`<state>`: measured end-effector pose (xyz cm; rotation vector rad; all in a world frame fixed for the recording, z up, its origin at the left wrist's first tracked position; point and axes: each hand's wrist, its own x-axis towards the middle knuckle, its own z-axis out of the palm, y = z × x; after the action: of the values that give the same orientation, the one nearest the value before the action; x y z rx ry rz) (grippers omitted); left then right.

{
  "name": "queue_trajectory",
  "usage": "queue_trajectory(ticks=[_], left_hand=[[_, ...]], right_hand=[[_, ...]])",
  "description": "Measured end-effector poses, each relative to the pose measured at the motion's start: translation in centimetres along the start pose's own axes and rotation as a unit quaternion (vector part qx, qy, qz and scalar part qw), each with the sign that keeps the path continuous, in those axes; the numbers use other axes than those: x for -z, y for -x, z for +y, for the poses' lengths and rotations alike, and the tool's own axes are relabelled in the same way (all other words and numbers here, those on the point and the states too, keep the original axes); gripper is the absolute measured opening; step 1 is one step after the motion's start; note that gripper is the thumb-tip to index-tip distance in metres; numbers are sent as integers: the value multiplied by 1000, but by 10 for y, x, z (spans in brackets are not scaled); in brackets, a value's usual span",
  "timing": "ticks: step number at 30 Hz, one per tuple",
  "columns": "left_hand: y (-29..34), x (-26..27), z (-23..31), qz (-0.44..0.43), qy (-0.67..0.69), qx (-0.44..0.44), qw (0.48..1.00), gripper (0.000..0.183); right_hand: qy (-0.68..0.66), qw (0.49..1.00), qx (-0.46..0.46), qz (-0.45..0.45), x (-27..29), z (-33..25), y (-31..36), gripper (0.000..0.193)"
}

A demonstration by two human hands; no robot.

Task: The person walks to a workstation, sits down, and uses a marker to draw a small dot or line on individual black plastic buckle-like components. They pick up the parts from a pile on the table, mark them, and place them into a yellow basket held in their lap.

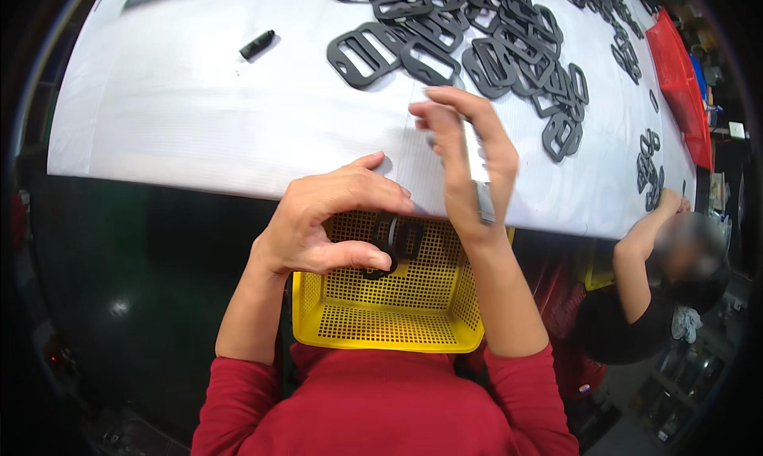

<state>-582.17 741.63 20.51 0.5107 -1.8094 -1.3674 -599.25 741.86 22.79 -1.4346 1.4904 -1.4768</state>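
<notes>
My left hand (330, 214) is over the yellow basket (389, 338), its thumb and fingers spread apart in a wide curve. Just past its thumb, black plastic buckle pieces (408, 240) show against the basket's mesh. Whether one of them touches the thumb is hard to tell. My right hand (481, 154), slightly blurred, is raised at the table edge with its fingers wrapped round a slim silver knife-like tool (482, 194). Beyond it, a heap of black plastic buckles (509, 39) with slotted frames lies on the white-covered table (191, 122).
A short black cylinder (257, 45) lies on the table's left part. More buckles (648, 170) and a red tray (679, 90) are along the right side. At right, another person's arm (636, 257) reaches onto the table edge.
</notes>
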Motion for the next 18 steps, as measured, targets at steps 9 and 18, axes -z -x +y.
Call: queue_trajectory(ticks=[9, 18], left_hand=[[2, -10, 5, 99, 47, -6, 994, 30], [-11, -18, 23, 355, 172, 141, 908, 29]], right_hand=[[351, 885, 296, -78, -38, 9, -42, 27], [73, 995, -32, -53, 4, -17, -5, 24]])
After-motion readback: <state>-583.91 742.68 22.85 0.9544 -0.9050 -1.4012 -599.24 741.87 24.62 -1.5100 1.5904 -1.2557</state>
